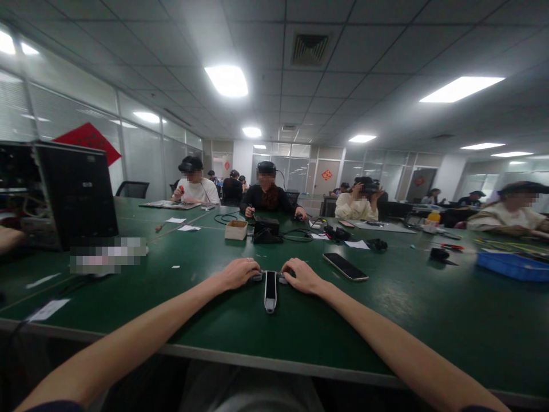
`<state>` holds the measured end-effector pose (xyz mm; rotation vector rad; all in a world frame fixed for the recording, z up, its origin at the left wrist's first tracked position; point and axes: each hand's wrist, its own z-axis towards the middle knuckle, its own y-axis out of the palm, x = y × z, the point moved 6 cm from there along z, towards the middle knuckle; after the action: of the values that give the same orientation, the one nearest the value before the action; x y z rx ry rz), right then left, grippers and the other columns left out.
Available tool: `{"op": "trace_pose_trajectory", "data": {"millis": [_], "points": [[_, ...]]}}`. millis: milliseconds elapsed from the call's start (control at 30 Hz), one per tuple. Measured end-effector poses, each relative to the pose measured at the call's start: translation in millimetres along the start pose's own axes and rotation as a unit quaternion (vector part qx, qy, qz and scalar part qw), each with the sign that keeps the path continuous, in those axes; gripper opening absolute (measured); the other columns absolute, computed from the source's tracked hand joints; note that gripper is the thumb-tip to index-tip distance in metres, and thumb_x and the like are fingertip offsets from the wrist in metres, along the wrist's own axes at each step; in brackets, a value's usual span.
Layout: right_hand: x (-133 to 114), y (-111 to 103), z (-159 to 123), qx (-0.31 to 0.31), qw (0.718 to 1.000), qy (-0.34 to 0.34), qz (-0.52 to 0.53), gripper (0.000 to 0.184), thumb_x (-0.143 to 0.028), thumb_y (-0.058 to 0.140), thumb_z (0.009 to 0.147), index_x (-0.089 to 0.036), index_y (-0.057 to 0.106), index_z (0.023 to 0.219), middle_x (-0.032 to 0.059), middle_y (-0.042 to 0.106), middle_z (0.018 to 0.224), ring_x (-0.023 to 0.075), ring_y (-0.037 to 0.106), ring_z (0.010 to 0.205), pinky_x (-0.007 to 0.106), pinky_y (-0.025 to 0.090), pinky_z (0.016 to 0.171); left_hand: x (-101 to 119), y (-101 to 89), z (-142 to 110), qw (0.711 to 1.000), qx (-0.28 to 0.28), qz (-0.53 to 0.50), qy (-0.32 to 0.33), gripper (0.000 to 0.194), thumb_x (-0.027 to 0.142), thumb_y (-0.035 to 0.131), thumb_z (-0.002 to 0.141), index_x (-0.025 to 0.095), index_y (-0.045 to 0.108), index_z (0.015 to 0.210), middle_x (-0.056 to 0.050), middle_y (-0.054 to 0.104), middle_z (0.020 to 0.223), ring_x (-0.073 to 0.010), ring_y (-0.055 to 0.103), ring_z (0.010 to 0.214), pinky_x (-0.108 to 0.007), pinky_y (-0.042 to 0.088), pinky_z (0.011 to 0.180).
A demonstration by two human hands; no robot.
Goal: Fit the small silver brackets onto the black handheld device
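Note:
On the green table, straight ahead of me, lies a slim device [270, 292] with a whitish body, a black top face and a narrow rounded near end. My left hand [241, 273] is at its left side, fingers curled and closed on a small grey side piece [257, 277]. On the opposite side, my right hand [301, 276] has its fingers closed on a matching grey side piece [282, 278]. Both pieces are partly covered by my fingers, so I cannot tell how they join the device. Both forearms reach forward over the table edge.
A phone [345, 266] lies right of my right hand. Beyond are a small box [235, 230], a black stand [266, 230] and cables. A computer case [75, 194] stands left; a blue tray [512, 266] sits right. Several people sit around the table.

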<state>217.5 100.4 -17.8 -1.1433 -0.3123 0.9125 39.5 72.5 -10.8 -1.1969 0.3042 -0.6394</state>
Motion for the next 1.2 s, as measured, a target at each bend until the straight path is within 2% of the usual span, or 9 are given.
{"op": "trace_pose_trajectory", "data": {"millis": [233,400,600,767,1067,1200], "points": [[-6,1,0,-0.008,1.0,-0.014,0.016,0.014,-0.024,0.052,0.081,-0.016,0.062,0.086,0.0046,0.059,0.086,0.0153,0.051,0.079,0.028,0.039,0.074,-5,6.4,2,1.0,0.011,-0.022,-0.003,0.021,0.029,0.044,0.088,0.019,0.062,0.093,-0.005,0.062,0.091,-0.017,0.056,0.082,-0.026,0.041,0.073],[-11,-2,0,-0.013,1.0,0.001,0.023,0.016,-0.026,0.052,0.082,-0.016,0.063,0.086,0.0053,0.059,0.086,0.0155,0.051,0.079,0.028,0.04,0.073,-5,6.8,3,0.999,0.018,-0.04,-0.011,0.018,0.027,0.047,0.086,0.019,0.063,0.092,-0.004,0.062,0.089,-0.0165,0.056,0.081,-0.025,0.041,0.072],[-10,0,1,-0.007,1.0,-0.002,0.014,0.014,-0.024,0.052,0.081,-0.015,0.062,0.084,0.0054,0.06,0.083,0.0158,0.051,0.078,0.028,0.04,0.072,-5,4.6,3,0.993,0.02,-0.083,-0.082,0.019,0.03,0.053,0.081,0.017,0.065,0.087,-0.003,0.064,0.083,-0.0153,0.057,0.073,-0.023,0.041,0.064],[-10,1,1,-0.011,1.0,-0.004,0.02,0.014,-0.025,0.052,0.082,-0.016,0.063,0.085,0.0055,0.059,0.084,0.0155,0.051,0.077,0.028,0.04,0.071,-5,0.0,0,0.981,0.001,-0.136,-0.139,0.023,0.035,0.055,0.077,0.018,0.066,0.088,-0.002,0.067,0.084,-0.0154,0.059,0.074,-0.022,0.043,0.066],[-12,-1,1,-0.018,1.0,-0.002,0.026,0.015,-0.026,0.052,0.083,-0.015,0.063,0.085,0.0056,0.059,0.084,0.0153,0.051,0.076,0.028,0.04,0.07,-7,-0.7,-2,0.968,0.012,-0.198,-0.155,0.02,0.031,0.056,0.075,0.018,0.065,0.087,-0.002,0.068,0.089,-0.0164,0.061,0.08,-0.024,0.046,0.071],[-11,1,1,-0.009,0.999,-0.014,0.033,0.015,-0.026,0.051,0.083,-0.016,0.063,0.085,0.0054,0.059,0.083,0.0151,0.051,0.077,0.027,0.04,0.069,-9,1.8,-2,0.963,0.022,-0.214,-0.165,0.018,0.03,0.059,0.073,0.017,0.065,0.085,-0.002,0.067,0.086,-0.0159,0.06,0.077,-0.024,0.047,0.069]]}}
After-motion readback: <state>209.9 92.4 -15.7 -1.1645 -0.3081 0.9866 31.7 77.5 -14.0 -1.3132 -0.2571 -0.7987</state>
